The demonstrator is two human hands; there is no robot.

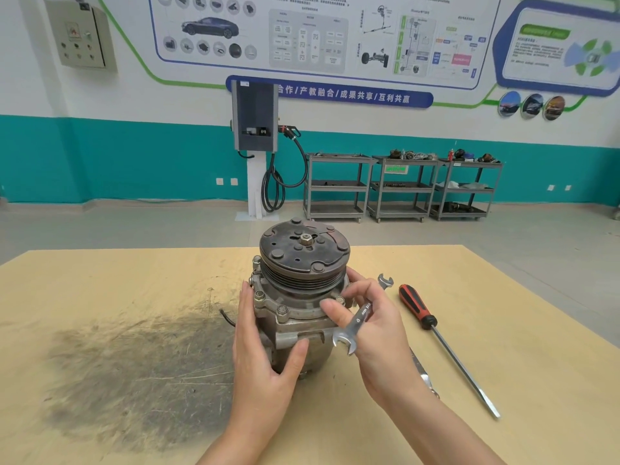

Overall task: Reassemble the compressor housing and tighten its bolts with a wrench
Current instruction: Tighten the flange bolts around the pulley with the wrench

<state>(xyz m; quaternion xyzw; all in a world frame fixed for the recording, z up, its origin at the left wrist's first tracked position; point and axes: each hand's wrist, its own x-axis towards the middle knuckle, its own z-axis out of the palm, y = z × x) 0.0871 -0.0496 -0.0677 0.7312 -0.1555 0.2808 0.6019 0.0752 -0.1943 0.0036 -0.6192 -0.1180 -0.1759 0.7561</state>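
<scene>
While bolts sit loose: seat the wrench squarely before turning.
Left hand (265,350): fingers wrapped round compressor (295,297), mid-counter (117,283).
Right hand (375,327): fingers pinching wrench (356,323), against compressor's right bolt (340,300).
Screwdriver (436,333): right of compressor.

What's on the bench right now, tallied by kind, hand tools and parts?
Compressor: 1, upright, left hand gripping its body
Open-end wrench: 1, held in right hand
Screwdriver: 1, red-and-black handle, lying on the table
Partly hidden metal tool behind the right wrist: 1
Total: 4
</scene>
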